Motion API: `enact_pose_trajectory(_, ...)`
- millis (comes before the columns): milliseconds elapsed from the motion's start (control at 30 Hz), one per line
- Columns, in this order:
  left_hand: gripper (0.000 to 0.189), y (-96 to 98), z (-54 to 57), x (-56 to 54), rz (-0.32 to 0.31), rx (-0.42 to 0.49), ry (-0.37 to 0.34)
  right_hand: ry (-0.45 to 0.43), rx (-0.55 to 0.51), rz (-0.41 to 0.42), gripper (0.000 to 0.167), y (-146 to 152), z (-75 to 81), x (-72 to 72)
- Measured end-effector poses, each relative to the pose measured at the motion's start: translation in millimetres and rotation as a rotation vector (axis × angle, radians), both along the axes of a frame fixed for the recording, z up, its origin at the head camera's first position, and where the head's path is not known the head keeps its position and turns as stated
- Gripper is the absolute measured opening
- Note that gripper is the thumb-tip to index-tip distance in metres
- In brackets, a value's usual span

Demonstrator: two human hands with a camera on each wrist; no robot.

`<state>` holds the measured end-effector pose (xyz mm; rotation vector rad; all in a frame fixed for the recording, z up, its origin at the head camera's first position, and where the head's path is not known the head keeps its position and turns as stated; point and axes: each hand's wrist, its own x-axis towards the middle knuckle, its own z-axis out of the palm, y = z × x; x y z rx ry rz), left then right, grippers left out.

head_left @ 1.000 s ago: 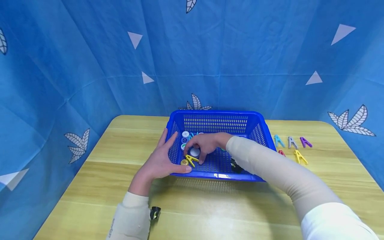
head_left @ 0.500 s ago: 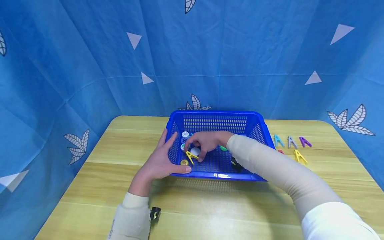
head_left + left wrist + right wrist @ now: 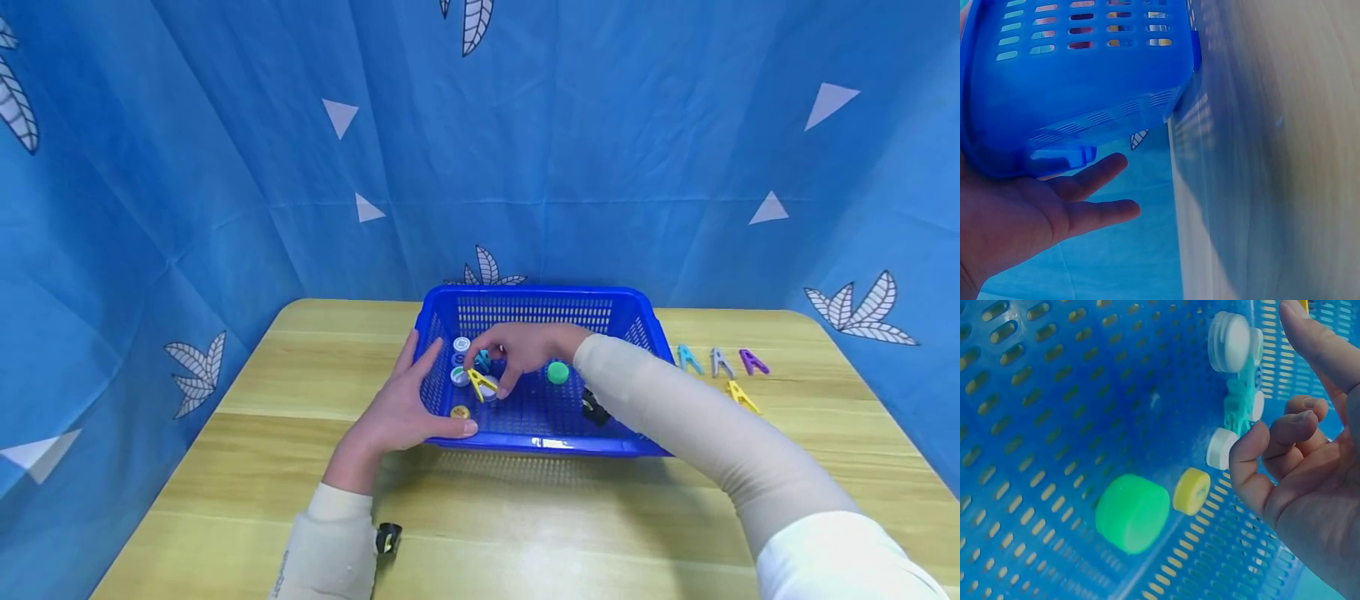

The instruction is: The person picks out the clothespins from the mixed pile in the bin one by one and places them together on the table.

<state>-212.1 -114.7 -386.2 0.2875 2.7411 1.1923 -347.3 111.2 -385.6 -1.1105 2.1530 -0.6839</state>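
My right hand [image 3: 521, 346] reaches into a blue plastic basket [image 3: 540, 444] and pinches a yellow clothespin [image 3: 482, 383] between thumb and finger. Only a sliver of that clothespin shows beside the thumb in the right wrist view. Under it lies a round white cap [image 3: 1230, 342]. My left hand [image 3: 401, 408] rests at the basket's front left corner, its thumb along the front rim and its fingers spread straight by the left side. Around the right hand lie teal clothespins [image 3: 1239, 403], a white-and-green cap [image 3: 459, 377] and a yellow cap [image 3: 460, 412].
A green cap [image 3: 557, 372] sits mid-basket; another yellow cap [image 3: 1192, 491] shows beside it in the right wrist view. Right of the basket, teal [image 3: 689, 358], grey [image 3: 722, 362], purple [image 3: 753, 362] and yellow [image 3: 742, 397] clothespins lie on the wooden table [image 3: 510, 517]. A blue curtain hangs behind.
The right hand has lifted the yellow clothespin slightly, away from the yellow cap and over the white one. The head view has shifted a little. My left hand stays at the corner.
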Motion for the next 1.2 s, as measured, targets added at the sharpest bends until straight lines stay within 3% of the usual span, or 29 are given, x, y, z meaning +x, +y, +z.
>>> enact_pose_trajectory(367,0.131,1.1,-5.5,0.7,0.008,0.003,-0.023,0.039,-0.004,-0.055,0.057,14,20.6,5.6)
enact_pose_trajectory(767,0.132,3.2,-2.1,0.8,0.023,-0.004,-0.026,0.071,-0.046,-0.097,0.055,38,47.2,7.1)
enact_pose_trajectory(1200,0.132,4.0,-1.1,1.3,0.037,0.009,-0.023,0.107,-0.067,-0.152,0.057,69,65.2,11.2)
